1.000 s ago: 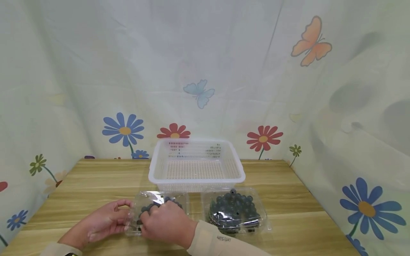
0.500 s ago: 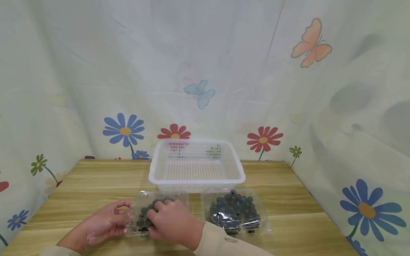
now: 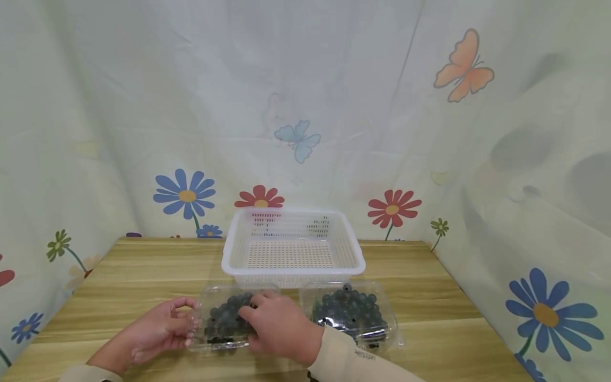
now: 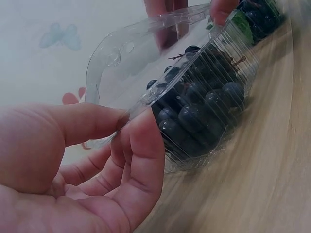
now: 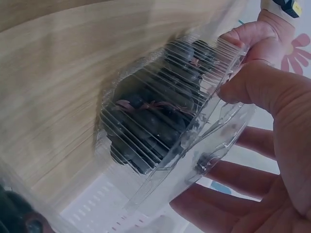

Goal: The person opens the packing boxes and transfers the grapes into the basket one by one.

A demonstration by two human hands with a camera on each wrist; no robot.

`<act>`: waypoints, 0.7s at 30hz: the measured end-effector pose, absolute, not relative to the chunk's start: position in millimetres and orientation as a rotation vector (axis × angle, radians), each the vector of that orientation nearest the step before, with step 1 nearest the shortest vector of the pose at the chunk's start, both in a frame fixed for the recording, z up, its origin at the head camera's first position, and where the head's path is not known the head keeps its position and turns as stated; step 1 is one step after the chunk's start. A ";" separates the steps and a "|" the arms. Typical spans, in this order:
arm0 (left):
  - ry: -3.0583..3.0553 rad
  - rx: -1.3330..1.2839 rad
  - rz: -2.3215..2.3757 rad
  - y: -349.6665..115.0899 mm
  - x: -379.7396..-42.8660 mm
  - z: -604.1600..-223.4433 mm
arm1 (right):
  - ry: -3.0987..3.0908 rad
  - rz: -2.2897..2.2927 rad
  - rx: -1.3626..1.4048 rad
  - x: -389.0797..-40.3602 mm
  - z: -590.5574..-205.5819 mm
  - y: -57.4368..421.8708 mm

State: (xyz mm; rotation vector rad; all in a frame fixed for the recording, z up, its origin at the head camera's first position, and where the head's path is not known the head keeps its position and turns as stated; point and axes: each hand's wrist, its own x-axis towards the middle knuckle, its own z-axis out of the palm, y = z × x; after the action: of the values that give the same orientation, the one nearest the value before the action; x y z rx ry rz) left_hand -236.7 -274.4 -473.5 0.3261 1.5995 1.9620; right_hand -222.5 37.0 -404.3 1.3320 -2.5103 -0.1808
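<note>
A clear plastic clamshell box (image 3: 204,297) of dark grapes (image 3: 226,317) rests on the table near its front. My left hand (image 3: 159,331) pinches the rim at the box's left end between thumb and fingers, as the left wrist view shows closely. At the right part of the same box, my right hand (image 3: 284,326) has its thumb on the rim and its fingers over the lid. The right wrist view shows a narrow gap between lid and base rim near the right thumb (image 5: 238,87). Whether the far side is fastened cannot be told.
Just right of this box stands a second clear clamshell (image 3: 392,329) with dark grapes, its lid down. Behind both boxes is a white perforated basket (image 3: 293,270) with nothing in it. A flowered curtain (image 3: 305,95) hangs behind the wooden table (image 3: 157,273).
My right hand has slid to the right along the box, uncovering more of the grapes in the head view. The left hand stays at the left end.
</note>
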 end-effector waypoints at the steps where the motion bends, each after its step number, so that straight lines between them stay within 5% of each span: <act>1: 1.608 0.314 1.960 -273.7 -236.9 -473.0 | -2.523 -0.184 1.339 -222.8 -403.6 36.5; 21: 1.625 0.311 1.952 -267.8 -236.8 -468.9 | -2.556 -0.250 1.441 -236.7 -389.4 19.2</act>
State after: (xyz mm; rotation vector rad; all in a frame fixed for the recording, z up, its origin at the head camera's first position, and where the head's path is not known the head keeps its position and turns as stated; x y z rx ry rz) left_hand -236.8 -267.8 -468.9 0.3111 1.6251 1.9516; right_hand -236.7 19.2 -389.4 1.4405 -2.5559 -0.2498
